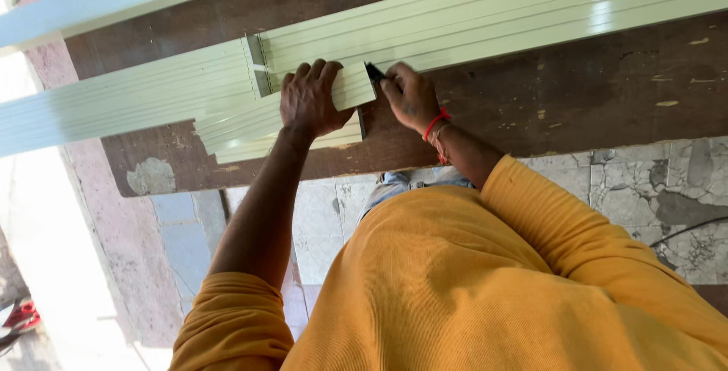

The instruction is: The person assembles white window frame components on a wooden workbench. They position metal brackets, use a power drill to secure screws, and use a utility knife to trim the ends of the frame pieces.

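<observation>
Pressing flat on a short pale-green profile piece (284, 124), the left hand (309, 100) steadies it on the desk (576, 90); the right hand (409, 96) pinches a small dark tool (374, 73) at its end.

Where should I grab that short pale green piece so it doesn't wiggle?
Probably flat on top, near its cut end, coming down from above, as the left hand does. The short ribbed piece lies flat on the dark wooden bench, so pressing with a spread palm pins it. The right hand holds a small dark tool at that end.
</observation>
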